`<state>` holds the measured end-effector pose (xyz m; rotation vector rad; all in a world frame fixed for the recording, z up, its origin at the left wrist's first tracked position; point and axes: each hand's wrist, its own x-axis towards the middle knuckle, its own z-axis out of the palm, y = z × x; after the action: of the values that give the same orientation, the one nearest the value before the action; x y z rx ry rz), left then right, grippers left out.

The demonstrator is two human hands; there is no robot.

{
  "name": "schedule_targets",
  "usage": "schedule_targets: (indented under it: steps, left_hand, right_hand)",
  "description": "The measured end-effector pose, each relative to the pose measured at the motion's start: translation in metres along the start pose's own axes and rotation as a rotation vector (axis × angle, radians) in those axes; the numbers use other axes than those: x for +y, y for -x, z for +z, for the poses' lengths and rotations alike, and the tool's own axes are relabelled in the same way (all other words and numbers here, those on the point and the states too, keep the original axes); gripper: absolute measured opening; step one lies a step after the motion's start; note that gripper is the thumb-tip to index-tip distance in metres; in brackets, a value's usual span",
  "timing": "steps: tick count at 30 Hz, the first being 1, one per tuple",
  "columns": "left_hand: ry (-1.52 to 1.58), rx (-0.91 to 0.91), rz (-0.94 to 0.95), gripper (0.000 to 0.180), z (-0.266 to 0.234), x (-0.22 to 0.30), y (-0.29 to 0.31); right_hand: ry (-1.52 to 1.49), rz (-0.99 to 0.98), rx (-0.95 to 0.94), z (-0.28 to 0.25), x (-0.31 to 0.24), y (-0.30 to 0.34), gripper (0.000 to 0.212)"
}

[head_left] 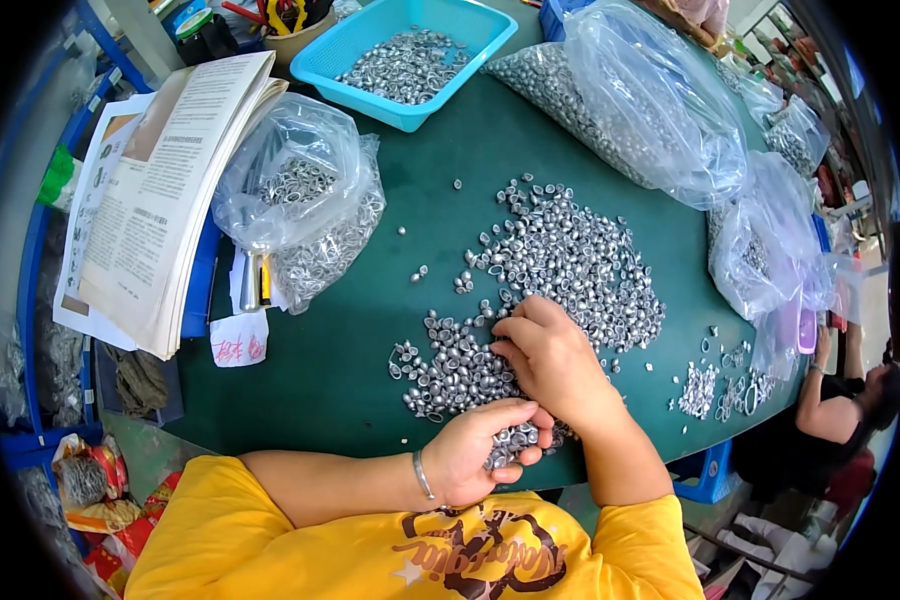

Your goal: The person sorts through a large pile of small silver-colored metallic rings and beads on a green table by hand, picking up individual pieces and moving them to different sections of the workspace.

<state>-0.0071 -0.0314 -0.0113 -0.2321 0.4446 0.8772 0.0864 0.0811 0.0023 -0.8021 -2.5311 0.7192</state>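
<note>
Two heaps of small silvery, hollow, cup-like metal pieces lie on the green table, a larger far heap (pixel 575 255) and a smaller near heap (pixel 460 365). My left hand (pixel 465 450), a metal bangle at its wrist, is cupped near the table's edge, its fingers curled round a handful of the metal pieces (pixel 513 442). Above it my right hand (pixel 555 362) reaches to the right side of the near heap. Its thumb and forefinger are pinched together at the pieces; what lies between the fingertips is too small to make out.
A blue plastic basket (pixel 410 118) of metal parts stands at the back. Plastic bags of parts (pixel 315 215) (pixel 590 110) lie left and right. Papers (pixel 160 200) stand at the left. Small rings and bits (pixel 700 390) lie at the right. Another person (pixel 830 420) sits beyond the table.
</note>
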Motion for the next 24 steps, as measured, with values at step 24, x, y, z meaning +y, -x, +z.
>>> schedule_targets:
  steps: [24]
  left_hand:
    - [0.036,-0.059,0.017,0.019,0.001,0.002,0.001]
  right_hand:
    - [-1.649,0.526,-0.155,-0.023,0.007,-0.017,0.008]
